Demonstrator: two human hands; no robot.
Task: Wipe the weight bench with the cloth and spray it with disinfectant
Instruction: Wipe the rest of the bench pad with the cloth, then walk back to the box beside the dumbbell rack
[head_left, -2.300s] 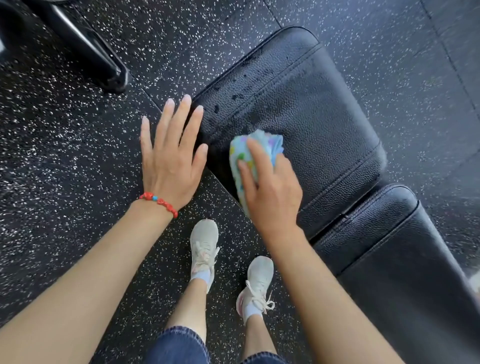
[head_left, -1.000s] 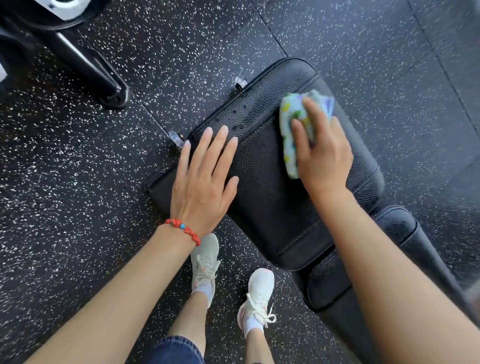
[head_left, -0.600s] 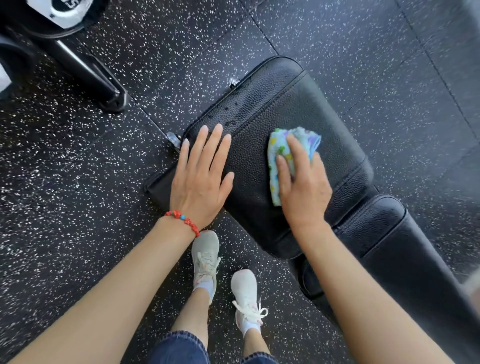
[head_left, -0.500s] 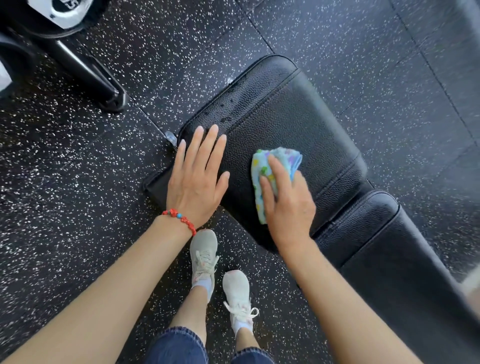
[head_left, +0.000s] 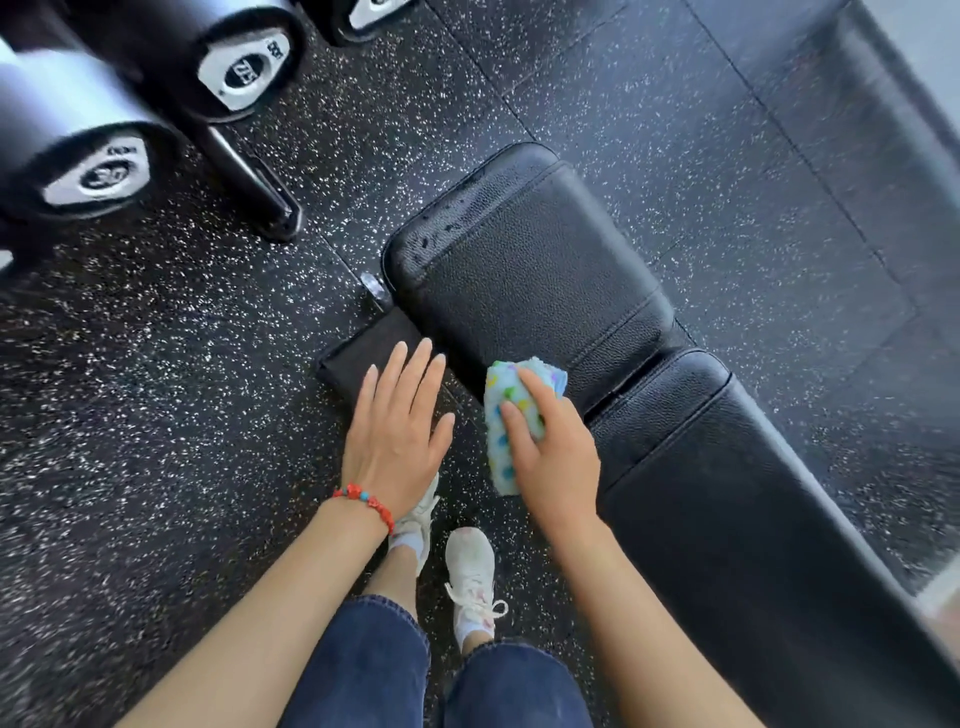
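Two hands: both bare and both in view, reaching down and forward from the bottom of the frame.
Right hand (head_left: 553, 447): fingers curled loosely over the cloth (head_left: 511, 415), pinning it under the palm; the index finger lies stretched across its top.
Cloth: pale blue with small coloured spots, bunched into a long wad; its far end lies on the near edge of the seat pad (head_left: 524, 270), close to the gap between the two pads, and its near end hangs down past that edge.
Left hand (head_left: 397, 431): flat, fingers spread slightly and straight, holding nothing; it is beside the seat pad's near corner, over the floor and the bench's low base bar (head_left: 363, 356). Whether it touches anything, I cannot tell.
Bracelet (head_left: 366, 501): red beads with one blue bead, on the left wrist.
Weight bench: black textured upholstery in two parts, the seat pad in the middle of the frame and the long back pad (head_left: 737, 519) running off to the lower right; a narrow gap divides them.
Wet marks (head_left: 441, 228): dark droplets and a shine along the far left strip of the seat pad.
Floor (head_left: 649, 130): black rubber tiles flecked with white.
Dumbbells (head_left: 93, 171): two large black ends with silver plates at upper left, blurred, numbers not readable.
Legs: dark blue jeans (head_left: 374, 665), white sneakers (head_left: 470, 571) with laces, standing just beside the bench.
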